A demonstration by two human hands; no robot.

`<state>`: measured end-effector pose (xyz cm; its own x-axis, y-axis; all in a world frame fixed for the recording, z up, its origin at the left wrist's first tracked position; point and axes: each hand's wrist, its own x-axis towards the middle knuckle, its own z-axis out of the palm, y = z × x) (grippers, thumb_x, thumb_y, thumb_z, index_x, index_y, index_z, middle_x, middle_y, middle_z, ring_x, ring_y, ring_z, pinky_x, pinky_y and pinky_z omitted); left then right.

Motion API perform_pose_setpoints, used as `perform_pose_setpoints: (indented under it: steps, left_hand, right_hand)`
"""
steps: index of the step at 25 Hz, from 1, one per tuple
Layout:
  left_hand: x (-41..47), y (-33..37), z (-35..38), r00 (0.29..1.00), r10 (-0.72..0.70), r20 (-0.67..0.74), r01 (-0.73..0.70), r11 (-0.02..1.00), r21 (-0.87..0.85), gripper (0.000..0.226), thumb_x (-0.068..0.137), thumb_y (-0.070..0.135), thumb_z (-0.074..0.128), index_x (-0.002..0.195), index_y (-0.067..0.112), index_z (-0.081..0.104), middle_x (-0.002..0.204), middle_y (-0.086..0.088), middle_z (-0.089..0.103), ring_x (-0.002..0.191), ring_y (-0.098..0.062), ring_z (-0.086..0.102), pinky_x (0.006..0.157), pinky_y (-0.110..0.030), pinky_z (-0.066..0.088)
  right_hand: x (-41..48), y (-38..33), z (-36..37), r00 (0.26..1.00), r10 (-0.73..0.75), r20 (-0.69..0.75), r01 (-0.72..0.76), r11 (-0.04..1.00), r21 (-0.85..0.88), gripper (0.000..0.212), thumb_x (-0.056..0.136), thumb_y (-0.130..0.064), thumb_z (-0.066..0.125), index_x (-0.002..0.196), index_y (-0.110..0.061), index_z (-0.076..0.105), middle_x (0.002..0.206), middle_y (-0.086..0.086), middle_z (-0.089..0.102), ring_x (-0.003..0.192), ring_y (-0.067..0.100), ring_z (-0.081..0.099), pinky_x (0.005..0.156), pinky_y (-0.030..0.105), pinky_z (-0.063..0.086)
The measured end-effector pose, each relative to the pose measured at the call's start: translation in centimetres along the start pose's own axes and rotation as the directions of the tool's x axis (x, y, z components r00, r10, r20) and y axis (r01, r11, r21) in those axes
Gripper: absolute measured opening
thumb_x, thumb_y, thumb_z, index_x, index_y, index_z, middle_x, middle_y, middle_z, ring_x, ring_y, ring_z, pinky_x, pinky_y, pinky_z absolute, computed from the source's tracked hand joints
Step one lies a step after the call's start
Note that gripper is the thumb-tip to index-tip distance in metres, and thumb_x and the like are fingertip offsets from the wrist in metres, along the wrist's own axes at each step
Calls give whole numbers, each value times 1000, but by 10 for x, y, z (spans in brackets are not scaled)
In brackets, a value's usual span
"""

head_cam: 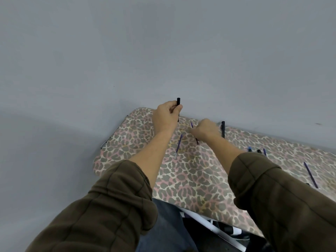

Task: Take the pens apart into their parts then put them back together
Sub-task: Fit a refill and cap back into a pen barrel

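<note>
Two hands are busy: your left hand (166, 113) pinches a stiff, light black barrel (178, 104) above the table (190, 179); your right hand (206, 130) grips a thin, bendable refill (194, 132), so hold it near its tip.

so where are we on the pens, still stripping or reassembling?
Can't tell the direction from one frame. Done: several pens are apart, with loose refills on the leopard-print cloth. In hand: the left hand holds a black barrel upright; the right hand grips a thin refill. Left: a black barrel and small parts lie loose.
</note>
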<state>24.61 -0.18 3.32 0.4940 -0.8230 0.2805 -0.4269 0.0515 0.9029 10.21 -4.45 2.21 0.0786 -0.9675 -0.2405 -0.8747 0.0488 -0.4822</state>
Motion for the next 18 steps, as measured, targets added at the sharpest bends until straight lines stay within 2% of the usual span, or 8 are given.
perform_pose_setpoints:
  steps: [2,3,5,7,9,11,13,18]
  left_hand:
    - [-5,7,11,1000,-1,26,1,1000,-4,22,94,29,72,113,19,78,86,15,74,81,-1,69,75,-21,55]
    - [-8,10,17,999,2,40,-2,1000,4,22,94,29,73,113,18,78,88,15,75,78,3,67,72,-18,54]
    - [-15,19,29,998,17,66,-18,1000,23,22,93,30,73,112,19,78,89,17,75,73,8,64,67,-11,50]
    - [-24,32,43,994,30,102,-32,999,20,21,93,30,74,110,19,79,89,13,77,75,0,68,71,-19,54]
    - [-34,45,58,989,42,142,-44,999,15,19,93,29,74,108,21,79,88,10,78,77,-5,70,75,-25,56]
    - [-44,58,72,982,55,180,-59,998,15,16,93,30,73,106,24,80,86,10,78,73,-3,69,72,-25,55]
    - [-53,68,85,974,70,216,-75,997,15,16,93,30,72,106,23,79,90,8,78,78,-8,70,74,-26,54]
    - [-67,89,105,960,98,263,-107,994,19,15,93,31,72,105,24,79,92,8,78,81,-11,70,74,-26,53]
  right_hand:
    - [2,7,-25,996,-64,-58,71,990,125,10,93,-15,69,97,-8,76,94,12,76,89,28,72,79,38,62]
    - [1,10,-37,991,-80,-106,100,975,196,21,94,-10,67,113,-8,76,101,12,77,93,27,73,85,36,61]
    - [-4,14,-65,969,-104,-225,182,913,365,31,97,-7,63,128,-6,70,91,9,76,81,23,72,87,37,61]
    - [-13,15,-95,929,-117,-350,303,782,545,18,97,-3,61,110,-6,73,77,8,72,68,22,68,85,47,63]
    - [-25,15,-123,897,-122,-425,395,655,645,9,99,-6,61,101,-9,69,83,9,75,72,21,70,79,43,65]
    - [-38,17,-143,875,-144,-463,451,593,667,4,102,-11,59,104,-10,62,90,10,78,76,20,74,72,35,65]
    - [-48,23,-153,860,-166,-482,479,585,655,8,103,-13,58,109,-7,58,92,12,78,74,22,75,70,35,65]
    - [-58,49,-164,828,-160,-537,491,670,557,3,104,-11,56,107,-10,58,89,12,76,77,30,77,74,44,65]
